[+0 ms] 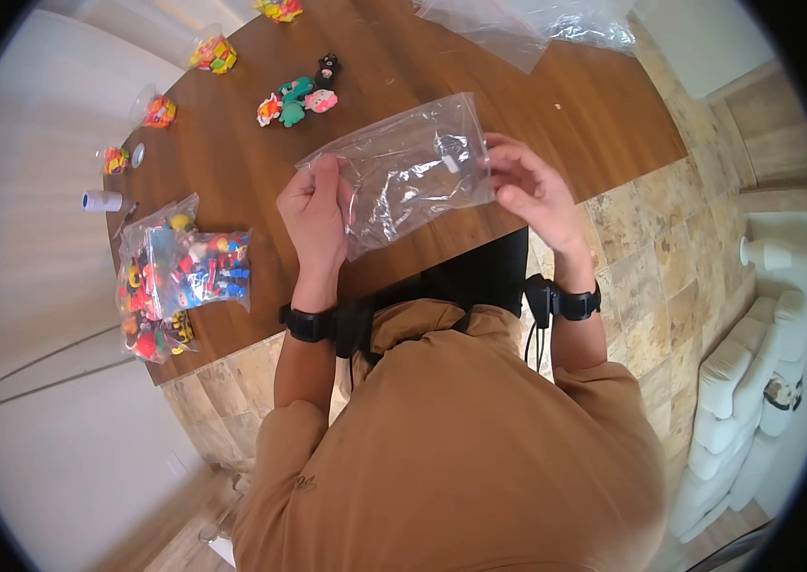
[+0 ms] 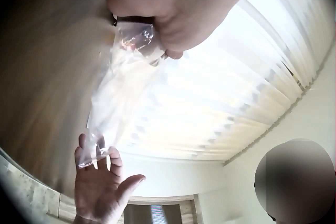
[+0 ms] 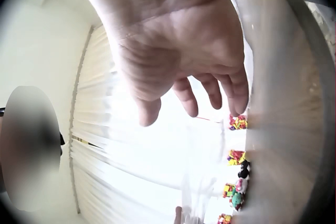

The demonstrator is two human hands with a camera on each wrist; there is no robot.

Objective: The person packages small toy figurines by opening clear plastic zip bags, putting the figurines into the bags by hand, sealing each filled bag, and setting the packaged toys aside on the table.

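A transparent plastic bag (image 1: 403, 176) is held up over the table's near edge. My left hand (image 1: 313, 214) pinches its left end between thumb and fingers; in the left wrist view the left hand (image 2: 173, 8) grips the bag (image 2: 118, 92) near its top. At the bag's other end is my right hand (image 1: 542, 195), fingers apart and slightly bent, with the fingertips at or just behind the bag's edge. The right wrist view shows the right hand (image 3: 184, 50) with its thumb spread away from the fingers. No figures show inside the bag.
Small figures (image 1: 294, 100) lie on the wooden table (image 1: 594, 124) beyond the bag. Filled bags of colourful figures (image 1: 184, 272) sit at the left. Cups with bright pieces (image 1: 216, 55) line the far left edge, near a white bottle (image 1: 102, 201). More clear plastic (image 1: 566, 24) lies at the far side.
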